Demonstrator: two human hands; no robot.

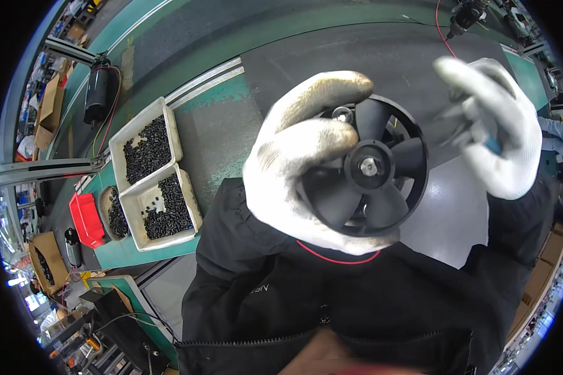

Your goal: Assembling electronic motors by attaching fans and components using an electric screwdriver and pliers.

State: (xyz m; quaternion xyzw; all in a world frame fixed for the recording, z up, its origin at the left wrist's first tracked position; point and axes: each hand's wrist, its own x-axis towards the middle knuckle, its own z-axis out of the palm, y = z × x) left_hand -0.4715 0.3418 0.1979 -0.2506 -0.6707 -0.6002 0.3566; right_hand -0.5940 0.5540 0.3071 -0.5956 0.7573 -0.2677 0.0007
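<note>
My left hand [281,159], in a white glove with greyed fingertips, is closed round the left side of a round black fan [370,165]. The fan's blades and hub face up, and its open ring frame shows on the right. A small shiny metal part [342,115] sits at the frame's edge beside my left fingers. A red wire [338,259] curves out below the glove. To the right, apart from the fan, my gloved right hand [510,128] is curled round a motion-blurred hand tool [453,128] with dark jaws and a bit of blue on its handle, perhaps pliers.
Two white bins [124,139] of small black parts stand at left, beside a smaller round bowl [104,215] and a red tray [86,219]. Dark powered drivers hang at upper left [100,94] and upper right [464,17]. A green conveyor edge [187,44] runs behind.
</note>
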